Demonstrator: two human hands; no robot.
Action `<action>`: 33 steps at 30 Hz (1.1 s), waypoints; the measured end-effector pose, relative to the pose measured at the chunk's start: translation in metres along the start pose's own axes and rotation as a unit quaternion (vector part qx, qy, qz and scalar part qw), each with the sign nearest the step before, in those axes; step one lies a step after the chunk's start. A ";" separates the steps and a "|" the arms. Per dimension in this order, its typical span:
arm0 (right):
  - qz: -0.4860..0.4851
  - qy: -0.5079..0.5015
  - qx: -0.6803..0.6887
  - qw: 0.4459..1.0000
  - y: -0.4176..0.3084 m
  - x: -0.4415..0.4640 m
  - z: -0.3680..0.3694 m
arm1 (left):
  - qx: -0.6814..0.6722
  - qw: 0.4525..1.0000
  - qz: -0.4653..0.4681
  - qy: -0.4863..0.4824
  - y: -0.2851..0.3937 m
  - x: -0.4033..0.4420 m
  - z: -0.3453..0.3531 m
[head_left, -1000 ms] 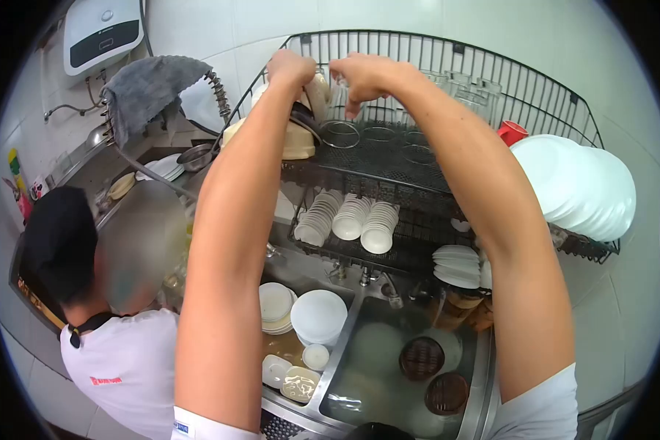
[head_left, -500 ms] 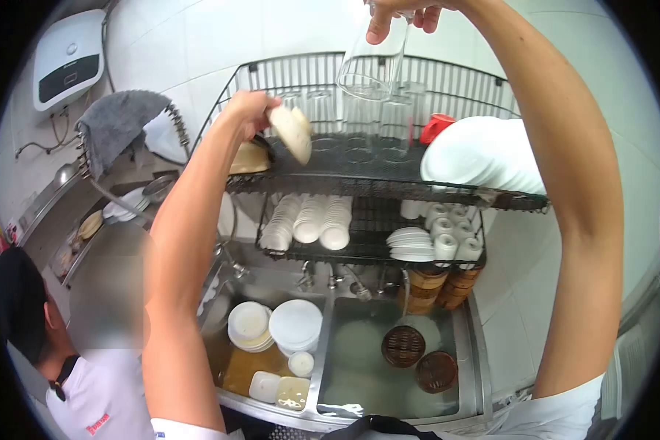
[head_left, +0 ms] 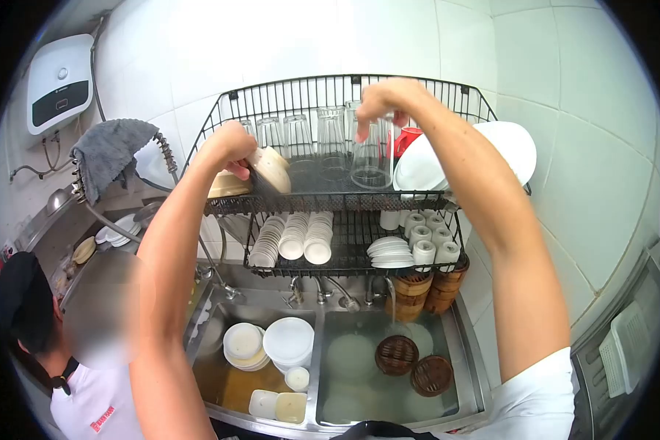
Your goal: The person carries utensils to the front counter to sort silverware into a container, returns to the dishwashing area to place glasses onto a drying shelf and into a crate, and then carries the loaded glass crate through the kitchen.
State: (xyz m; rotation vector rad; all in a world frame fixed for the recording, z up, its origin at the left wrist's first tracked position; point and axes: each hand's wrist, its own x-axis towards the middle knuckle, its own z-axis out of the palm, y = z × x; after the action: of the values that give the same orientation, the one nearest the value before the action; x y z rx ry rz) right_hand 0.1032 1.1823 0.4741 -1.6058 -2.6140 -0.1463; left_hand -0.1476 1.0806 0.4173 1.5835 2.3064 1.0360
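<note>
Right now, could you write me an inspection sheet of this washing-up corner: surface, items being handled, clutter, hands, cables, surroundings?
Surface: black wire rack above a two-basin sink; brownish liquid in the left basin, cloudy water in the right.
Items handled: cream bowl, tilted; clear glass.
Clutter: more glasses, a red cup and large white plates on the top shelf; crockery in the left basin.
Hands: left holds the bowl; right grips the glass near its top.
Cables: spring-coiled hose by a grey cloth; electric cables, cannot tell.
Surroundings: tiled wall; a person in a dark cap at left.
</note>
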 end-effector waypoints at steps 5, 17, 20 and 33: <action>0.022 -0.019 0.013 0.999 -0.011 0.000 0.022 | 0.217 0.975 -0.029 -0.044 0.019 0.004 -0.001; 0.089 0.031 -0.013 0.995 -0.023 0.078 0.052 | 0.443 0.879 0.092 0.149 0.072 0.062 0.034; 0.112 0.117 0.030 0.986 -0.018 0.092 0.063 | 0.380 0.911 0.093 0.131 0.077 0.093 0.058; 0.064 0.096 0.039 0.993 0.015 0.125 0.058 | 0.385 0.917 0.082 0.068 0.062 0.151 0.110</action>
State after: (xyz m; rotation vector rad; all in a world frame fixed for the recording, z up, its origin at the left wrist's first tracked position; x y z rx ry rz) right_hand 0.0597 1.3068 0.4311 -1.6384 -2.3398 -0.1794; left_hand -0.1112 1.2743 0.4106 2.0268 2.9288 0.2315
